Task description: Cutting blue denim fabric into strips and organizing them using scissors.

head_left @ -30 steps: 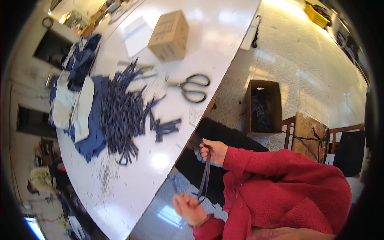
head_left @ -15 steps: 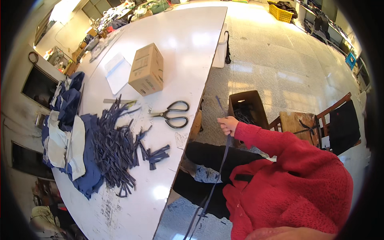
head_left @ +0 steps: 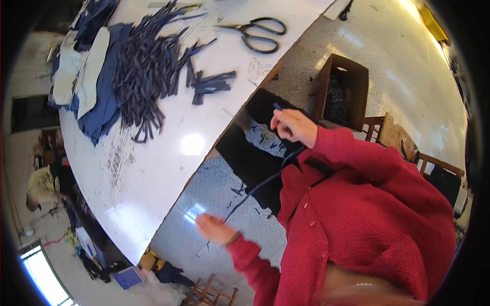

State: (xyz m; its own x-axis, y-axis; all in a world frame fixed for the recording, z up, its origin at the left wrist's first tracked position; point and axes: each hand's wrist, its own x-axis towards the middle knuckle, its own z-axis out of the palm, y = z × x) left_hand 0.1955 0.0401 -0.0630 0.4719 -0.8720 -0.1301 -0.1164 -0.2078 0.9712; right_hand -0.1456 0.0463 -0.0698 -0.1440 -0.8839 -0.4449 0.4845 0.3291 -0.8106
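A long, narrow dark blue fabric strip (head_left: 258, 186) runs slack between my two hands, above my black-clad legs and the floor. My right hand (head_left: 295, 126) is closed on it, and a short end pokes out above the fingers. Lower down and to the left, my left hand (head_left: 216, 229) is closed at the other stretch of the strip, slightly blurred, with a thin tail hanging below it. On the white table lie a heap of similar cut strips (head_left: 153, 71), a small separate bunch (head_left: 214, 84) and black-handled scissors (head_left: 258, 34).
Dark blue fabric pieces (head_left: 109, 66) with pale pattern pieces (head_left: 95, 74) lie on the white table (head_left: 168, 163). Right of my right hand stands an open cardboard box (head_left: 363, 97) holding dark scraps. A wooden chair (head_left: 398, 135) is beyond it. Another person (head_left: 43, 186) is at the far left.
The view has swung down and left. My left hand has come into view at the strip. My right hand has drawn closer to my body, still gripping the strip.
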